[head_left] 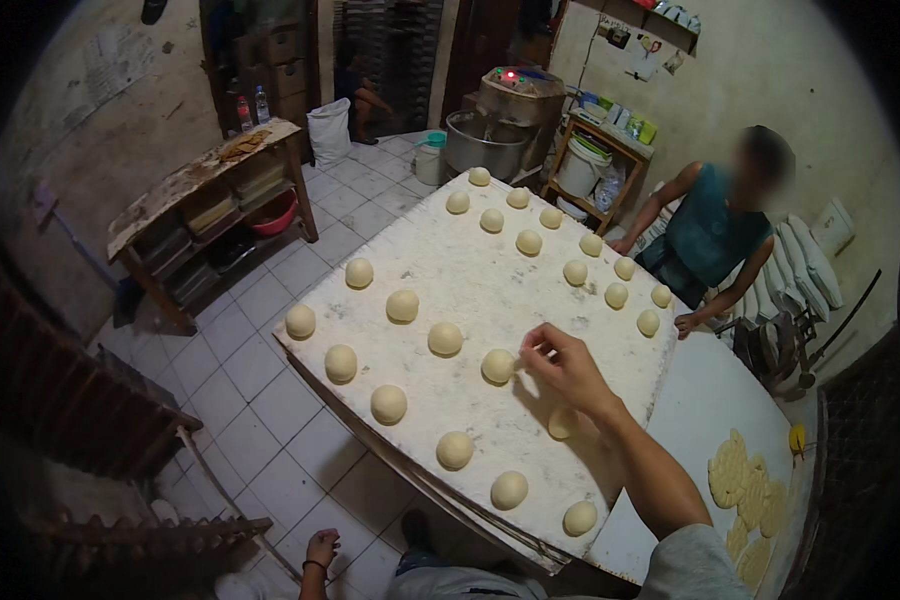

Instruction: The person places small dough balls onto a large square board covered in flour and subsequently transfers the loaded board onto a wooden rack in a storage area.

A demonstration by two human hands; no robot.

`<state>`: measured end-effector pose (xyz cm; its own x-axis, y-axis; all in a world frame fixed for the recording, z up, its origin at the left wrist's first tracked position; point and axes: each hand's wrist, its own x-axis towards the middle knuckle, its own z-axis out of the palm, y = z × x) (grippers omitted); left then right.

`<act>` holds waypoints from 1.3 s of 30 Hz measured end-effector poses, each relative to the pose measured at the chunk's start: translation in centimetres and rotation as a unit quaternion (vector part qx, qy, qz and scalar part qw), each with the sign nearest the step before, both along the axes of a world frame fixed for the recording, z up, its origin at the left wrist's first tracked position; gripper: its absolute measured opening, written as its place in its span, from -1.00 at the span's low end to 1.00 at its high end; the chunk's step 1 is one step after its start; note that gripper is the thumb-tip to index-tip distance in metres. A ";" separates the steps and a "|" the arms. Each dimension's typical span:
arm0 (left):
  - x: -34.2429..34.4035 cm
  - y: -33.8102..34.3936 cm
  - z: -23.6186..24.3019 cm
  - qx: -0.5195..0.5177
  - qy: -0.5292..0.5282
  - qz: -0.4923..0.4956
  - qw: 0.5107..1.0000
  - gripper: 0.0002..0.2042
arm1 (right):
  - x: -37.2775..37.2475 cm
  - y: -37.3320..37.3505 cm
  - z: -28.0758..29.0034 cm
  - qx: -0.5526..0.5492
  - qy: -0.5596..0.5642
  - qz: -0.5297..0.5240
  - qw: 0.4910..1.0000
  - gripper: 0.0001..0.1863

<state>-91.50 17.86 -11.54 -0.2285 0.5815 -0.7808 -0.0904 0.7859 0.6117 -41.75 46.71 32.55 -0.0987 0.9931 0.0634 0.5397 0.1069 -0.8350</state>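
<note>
- Right hand [560, 368]: above the floured worktop [450, 262], inward from the near-right edge. Fingers bunched and curled, tips just beside one dough ball [498, 366]. Contact, or anything between the fingers: cannot tell.
- That ball: fourth from the left in the second row in from the near-left edge, sitting on flour.
- Another ball [562, 424] next in the same row, partly hidden behind the right forearm.
- Left hand [322, 550]: well apart from the right, off the worktop, over the tiled floor [295, 425]. Fingers loosely curled, dark band on wrist; too small to tell if it holds anything.
- Front row [455, 450]: six round pale balls along the near-left edge, left corner to near corner, spaced apart.
- Far group [528, 242]: two rows of six along the far-right edge, far corner to right corner. Bare floured strip between this group and the near rows.
- Co-worker [715, 235]: teal sleeveless top, beyond the far-right edge, one hand at the right corner, other arm reaching that edge farther up.
- White table [705, 395]: adjoins the near-right edge; flat dough pieces [750, 485] on it, some overlapping, toward its outer side.
</note>
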 end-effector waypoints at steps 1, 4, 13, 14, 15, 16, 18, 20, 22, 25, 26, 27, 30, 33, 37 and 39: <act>0.0 -0.9 -0.3 -0.014 0.010 -0.012 1.000 -0.76 | -1.3 -0.3 0.7 0.034 -0.046 0.035 0.998 -0.77; 1.9 -2.7 -1.1 -0.052 0.041 -0.061 0.996 -0.74 | -0.7 -0.3 0.8 0.023 -0.001 0.001 1.000 -0.80; 11.3 -10.3 -2.6 -0.128 0.024 -0.159 0.979 -0.71 | 17.5 -28.4 -0.7 0.151 0.269 -0.164 0.937 -0.74; 12.4 -11.2 -3.9 -0.141 0.008 -0.195 0.970 -0.70 | 21.0 -33.7 -3.7 0.086 0.249 -0.219 0.939 -0.81; 14.7 -11.7 -4.3 -0.196 0.069 -0.228 0.951 -0.56 | 24.3 -39.1 -6.9 0.017 0.238 -0.275 0.931 -0.86; 14.4 -12.4 -5.1 -0.215 0.081 -0.225 0.947 -0.59 | 26.4 -42.9 -8.9 0.017 0.178 -0.336 0.925 -0.84; 19.6 -15.6 -2.9 -0.135 0.022 -0.271 0.953 -0.68 | 30.1 -51.4 -11.1 0.021 0.031 -0.473 0.880 -0.54; 24.8 -16.2 -0.4 -0.143 0.048 -0.338 0.929 -0.66 | 37.4 -65.8 -22.7 -0.074 0.280 -0.541 0.790 -0.71; 31.4 -16.8 1.9 -0.125 0.050 -0.409 0.903 -0.66 | 43.2 -69.1 -26.2 -0.067 0.325 -0.702 0.631 -0.69; 46.3 -15.5 9.1 -0.074 -0.020 -0.496 0.865 -0.66 | 58.8 -79.5 -36.4 -0.142 0.221 -0.786 0.560 -0.50; 50.8 -15.6 11.3 -0.068 -0.050 -0.513 0.854 -0.66 | 62.1 -80.7 -37.8 -0.119 0.150 -0.817 0.544 -0.51; 54.4 -15.7 13.1 -0.063 -0.082 -0.529 0.842 -0.66 | 65.5 -81.8 -39.1 -0.102 0.076 -0.843 0.523 -0.50; 61.3 -16.9 17.2 -0.020 -0.032 -0.590 0.806 -0.68 | 68.9 -70.5 -35.3 -0.175 -0.008 -0.850 0.496 -0.42; 64.7 -19.0 16.8 0.013 -0.050 -0.663 0.747 -0.65 | 66.9 -67.3 -31.7 -0.168 -0.090 -0.820 0.540 -0.43; 69.2 -22.0 16.0 0.005 -0.098 -0.719 0.689 -0.63 | 62.2 -77.3 -35.1 -0.063 0.005 -0.774 0.630 -0.57; 72.3 -23.4 17.2 -0.040 -0.129 -0.738 0.661 -0.60 | 55.5 -82.3 -36.3 -0.106 0.042 -0.751 0.650 -0.69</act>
<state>-19.23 -5.52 5.70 0.6884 -0.0241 -0.7250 0.7181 0.1634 0.6765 13.78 -35.64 -3.76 0.9877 -0.0481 -0.1491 -0.1472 -0.6102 -0.7784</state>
